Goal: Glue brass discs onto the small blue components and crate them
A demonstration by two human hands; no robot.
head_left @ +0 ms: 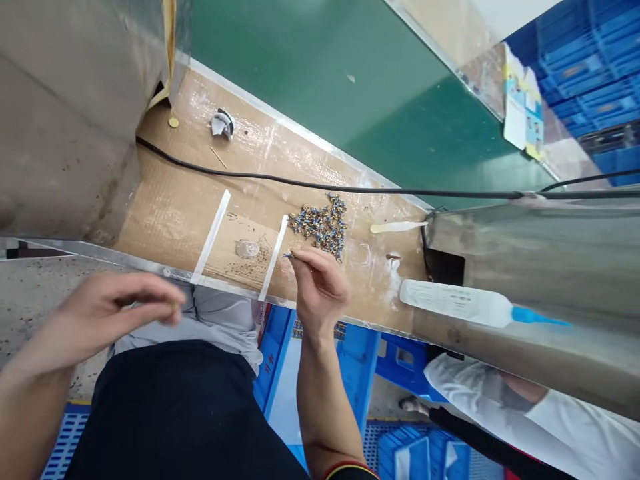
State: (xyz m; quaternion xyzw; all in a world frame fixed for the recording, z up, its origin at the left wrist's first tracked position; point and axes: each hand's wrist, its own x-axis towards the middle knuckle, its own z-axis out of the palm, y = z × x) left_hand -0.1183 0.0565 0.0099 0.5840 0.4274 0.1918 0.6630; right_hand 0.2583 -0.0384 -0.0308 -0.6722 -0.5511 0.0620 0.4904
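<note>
My right hand (323,287) is over the cardboard-covered bench, thumb and forefinger pinched on a small blue-and-brass part (289,255). Just behind it lies a pile of small blue-and-brass parts (320,225). Off the bench's front edge, at the left, my left hand (125,307) is closed in a pinch. Something tiny may be at its fingertips, but blur keeps me from making it out. Between the two hands, a small clear dish (247,249) sits on a cardboard patch, with tiny dark bits (249,268) scattered around it.
A black cable (300,183) crosses the bench. White tape strips (211,237) flank the dish. On the right are a white bottle with a blue nozzle (460,303) and a pale stick (397,227). Blue crates (360,360) stand below; a co-worker's white clothing (575,420) shows lower right.
</note>
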